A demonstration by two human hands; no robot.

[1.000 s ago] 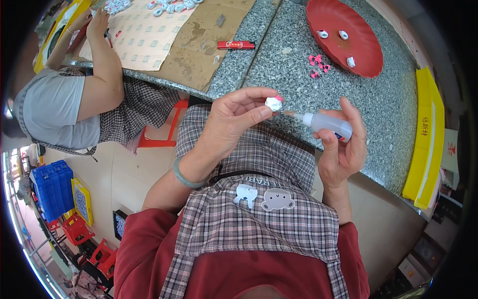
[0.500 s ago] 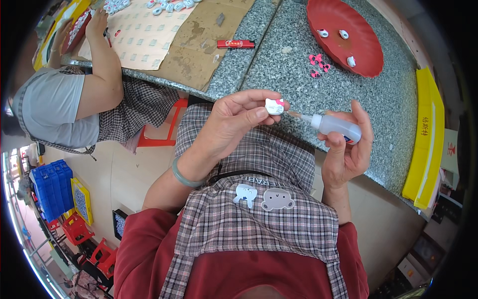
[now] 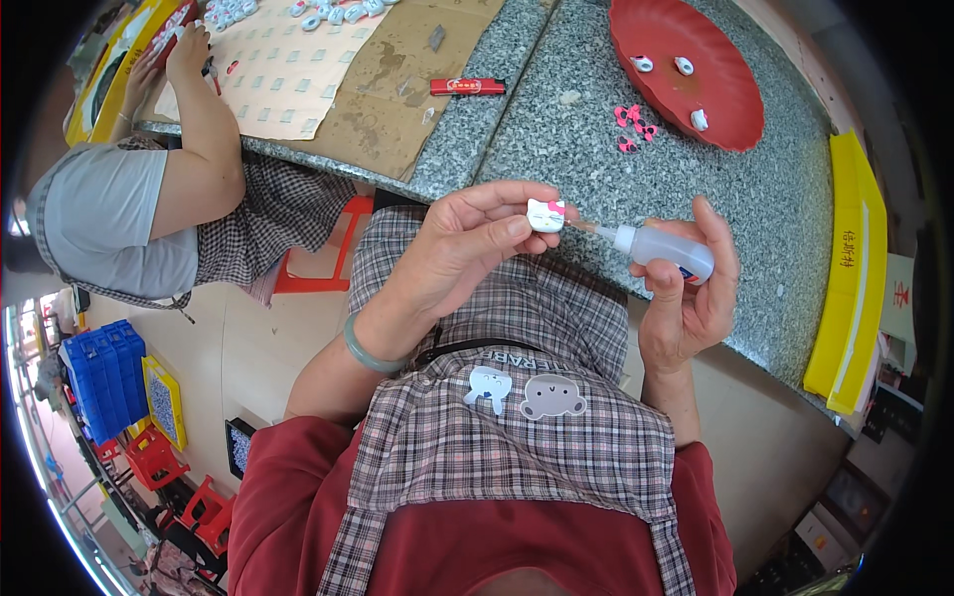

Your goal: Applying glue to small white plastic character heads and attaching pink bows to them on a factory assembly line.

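Observation:
Between thumb and fingers, my left hand (image 3: 459, 241) pinches a small white cat-head figure (image 3: 545, 217) with a pink bow at its upper right. My right hand (image 3: 693, 298) is wrapped round a translucent squeeze bottle (image 3: 668, 254), tilted on its side. Its thin nozzle (image 3: 594, 229) points left at the figure's right edge; whether the tip touches it I cannot tell. Just beyond my right hand, several small pink bows (image 3: 634, 126) with black spots lie on the speckled stone table (image 3: 566, 139).
A red scalloped plate (image 3: 686, 94) holds three small white pieces. A red lighter (image 3: 467, 86) lies near brown cardboard (image 3: 397, 94). Left, a co-worker's arm (image 3: 211, 129) reaches over a patterned sheet (image 3: 283, 74) with several white pieces. A yellow bin (image 3: 847, 278) stands at the table's right edge.
The cat-head figure has turned slightly in my left fingers. My right hand and the bottle have shifted slightly left. The co-worker's hand has moved a little.

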